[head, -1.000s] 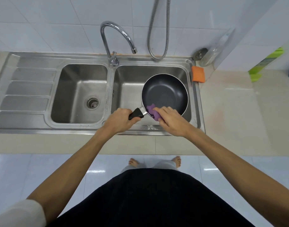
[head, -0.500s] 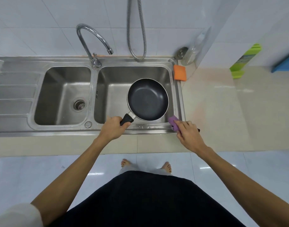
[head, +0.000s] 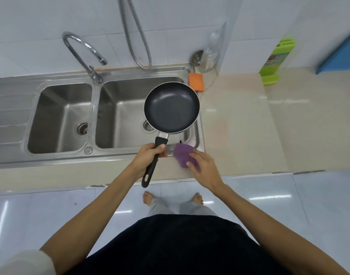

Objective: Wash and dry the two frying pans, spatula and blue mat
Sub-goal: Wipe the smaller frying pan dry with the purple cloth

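A black frying pan [head: 171, 108] with a metal rim hangs level over the right basin [head: 122, 116] of the steel sink. My left hand [head: 148, 155] grips its black handle near the sink's front edge. My right hand [head: 203, 165] holds a purple cloth [head: 183, 155] at the sink's front right corner, just right of the pan handle, where steel meets the counter. A blue mat [head: 340, 54] leans against the wall at the far right. No second pan or spatula is in view.
The left basin [head: 61, 116] lies beside the right one, with a curved tap [head: 85, 50] behind the divider and a metal hose [head: 136, 36] on the wall. An orange sponge [head: 197, 81], a clear bottle [head: 211, 48] and a green holder [head: 275, 56] stand along the back.
My right hand took the purple cloth off the pan and carried it to the sink's front right corner. My left hand turned the pan so its handle points toward me.
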Demonstrator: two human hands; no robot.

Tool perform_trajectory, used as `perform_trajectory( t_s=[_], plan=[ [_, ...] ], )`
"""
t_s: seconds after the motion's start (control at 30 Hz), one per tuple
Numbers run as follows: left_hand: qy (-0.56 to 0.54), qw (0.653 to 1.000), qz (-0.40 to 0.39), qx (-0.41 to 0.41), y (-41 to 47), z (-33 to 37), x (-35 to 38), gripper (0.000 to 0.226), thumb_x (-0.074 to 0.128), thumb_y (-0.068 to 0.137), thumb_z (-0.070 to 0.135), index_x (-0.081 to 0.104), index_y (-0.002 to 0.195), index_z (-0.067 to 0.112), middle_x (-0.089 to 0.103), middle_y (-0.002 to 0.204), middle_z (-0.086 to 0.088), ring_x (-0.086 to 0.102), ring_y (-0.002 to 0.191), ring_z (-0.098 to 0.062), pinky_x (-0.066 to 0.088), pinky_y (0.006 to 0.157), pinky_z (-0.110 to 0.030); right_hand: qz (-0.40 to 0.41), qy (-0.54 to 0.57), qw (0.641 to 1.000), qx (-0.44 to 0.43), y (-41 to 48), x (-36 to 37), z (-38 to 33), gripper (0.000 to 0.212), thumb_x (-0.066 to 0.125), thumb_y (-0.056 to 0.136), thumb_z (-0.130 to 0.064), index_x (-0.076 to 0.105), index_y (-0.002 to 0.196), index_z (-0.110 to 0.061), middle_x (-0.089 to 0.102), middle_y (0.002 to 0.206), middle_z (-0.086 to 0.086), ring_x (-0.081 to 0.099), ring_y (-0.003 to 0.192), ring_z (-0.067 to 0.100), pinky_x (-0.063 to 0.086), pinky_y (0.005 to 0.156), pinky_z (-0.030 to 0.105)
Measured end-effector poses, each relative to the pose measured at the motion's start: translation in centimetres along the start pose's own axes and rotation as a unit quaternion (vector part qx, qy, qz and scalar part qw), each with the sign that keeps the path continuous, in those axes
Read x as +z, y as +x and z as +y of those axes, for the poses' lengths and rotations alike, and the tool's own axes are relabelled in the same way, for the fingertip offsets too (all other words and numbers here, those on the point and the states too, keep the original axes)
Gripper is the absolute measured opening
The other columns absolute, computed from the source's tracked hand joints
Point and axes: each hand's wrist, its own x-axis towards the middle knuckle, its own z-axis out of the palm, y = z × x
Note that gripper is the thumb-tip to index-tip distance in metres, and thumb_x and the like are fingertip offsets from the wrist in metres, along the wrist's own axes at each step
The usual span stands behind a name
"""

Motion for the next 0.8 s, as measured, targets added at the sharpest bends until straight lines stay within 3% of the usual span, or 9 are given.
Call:
perform_trajectory(
  t_s=[0.1, 0.17, 0.27, 0.33, 0.43, 0.53, 0.63, 0.73, 0.8],
  plan=[
    [-0.051, 0.998, -0.039, -0.013, 1.1, 0.9, 4.8, 0.014, 0.06, 0.099, 0.02, 0.063, 0.095, 0.007, 0.073, 0.083, -0.008, 0.07, 0.071, -0.007, 0.049, 0.06, -0.012, 0.02, 0.14, 0.987, 0.077, -0.9, -1.7, -0.9, 0.029, 0.059, 0.101, -0.031, 0.072, 0.118, -0.012, 0.074, 0.113, 0.003, 0.067, 0.101, 0.018, 0.053, 0.091, 0.033],
    [-0.096, 0.991, -0.08, -0.042, 2.2, 1.3, 8.4, 0.015, 0.06, 0.099, 0.021, 0.061, 0.095, 0.007, 0.075, 0.088, -0.011, 0.071, 0.078, -0.018, 0.056, 0.065, -0.023, 0.041, 0.203, 0.969, 0.135, -1.4, -2.9, -1.0, 0.021, 0.059, 0.101, -0.028, 0.074, 0.109, -0.015, 0.075, 0.096, -0.001, 0.067, 0.087, 0.013, 0.053, 0.082, 0.03],
    [-0.134, 0.974, -0.146, -0.107, 3.2, 1.7, 13.6, 0.016, 0.06, 0.099, 0.028, 0.059, 0.096, 0.012, 0.074, 0.106, -0.009, 0.069, 0.085, -0.031, 0.058, 0.071, -0.047, 0.077, 0.288, 0.927, 0.227, -1.9, -4.4, -0.5, 0.027, 0.052, 0.104, -0.032, 0.071, 0.096, -0.014, 0.073, 0.081, 0.002, 0.069, 0.075, 0.016, 0.059, 0.075, 0.037],
    [-0.122, 0.971, -0.168, -0.117, 3.7, 1.5, 17.0, 0.017, 0.06, 0.099, 0.03, 0.058, 0.101, 0.014, 0.074, 0.113, -0.006, 0.07, 0.089, -0.03, 0.058, 0.077, -0.048, 0.107, 0.344, 0.886, 0.291, -2.1, -5.1, 0.4, 0.034, 0.047, 0.104, -0.033, 0.069, 0.089, -0.012, 0.073, 0.081, 0.007, 0.071, 0.078, 0.023, 0.061, 0.076, 0.047],
    [-0.098, 0.97, -0.197, -0.103, 4.3, 1.2, 21.3, 0.025, 0.061, 0.099, 0.032, 0.059, 0.113, 0.012, 0.073, 0.116, -0.008, 0.07, 0.101, -0.026, 0.052, 0.099, -0.045, 0.171, 0.382, 0.823, 0.383, -2.2, -6.3, 2.2, 0.039, 0.042, 0.101, -0.037, 0.063, 0.08, -0.011, 0.071, 0.081, 0.01, 0.07, 0.081, 0.03, 0.059, 0.08, 0.054],
    [-0.063, 0.962, -0.24, -0.113, 4.9, 1.2, 24.9, 0.025, 0.059, 0.099, 0.035, 0.059, 0.112, 0.013, 0.073, 0.117, -0.006, 0.069, 0.103, -0.023, 0.046, 0.108, -0.044, 0.24, 0.383, 0.782, 0.429, -2.4, -7.3, 3.6, 0.04, 0.038, 0.104, -0.035, 0.06, 0.08, -0.013, 0.069, 0.082, 0.008, 0.068, 0.082, 0.03, 0.058, 0.081, 0.051],
    [-0.041, 0.949, -0.279, -0.139, 5.6, 1.0, 28.2, 0.03, 0.058, 0.099, 0.039, 0.059, 0.113, 0.012, 0.073, 0.119, -0.002, 0.068, 0.103, -0.02, 0.045, 0.107, -0.041, 0.298, 0.351, 0.762, 0.455, -2.4, -8.6, 4.7, 0.041, 0.032, 0.108, -0.036, 0.065, 0.098, -0.013, 0.071, 0.096, 0.005, 0.068, 0.092, 0.025, 0.057, 0.085, 0.048],
    [0.002, 0.945, -0.296, -0.136, 6.7, 1.0, 30.8, 0.04, 0.06, 0.098, 0.043, 0.061, 0.118, 0.008, 0.073, 0.117, -0.002, 0.067, 0.11, -0.019, 0.046, 0.108, -0.038, 0.318, 0.287, 0.77, 0.473, -2.2, -10.3, 6.3, 0.042, 0.029, 0.11, -0.037, 0.064, 0.101, -0.014, 0.071, 0.096, 0.003, 0.066, 0.091, 0.022, 0.055, 0.084, 0.044],
    [0.065, 0.95, -0.29, -0.098, 7.5, 1.5, 32.3, 0.045, 0.06, 0.096, 0.048, 0.064, 0.112, 0.006, 0.075, 0.105, -0.001, 0.069, 0.099, -0.015, 0.053, 0.094, -0.033, 0.324, 0.254, 0.777, 0.475, -2.1, -11.7, 7.6, 0.041, 0.029, 0.11, -0.037, 0.062, 0.097, -0.014, 0.069, 0.09, 0.002, 0.065, 0.086, 0.021, 0.054, 0.079, 0.042]
  ],
)
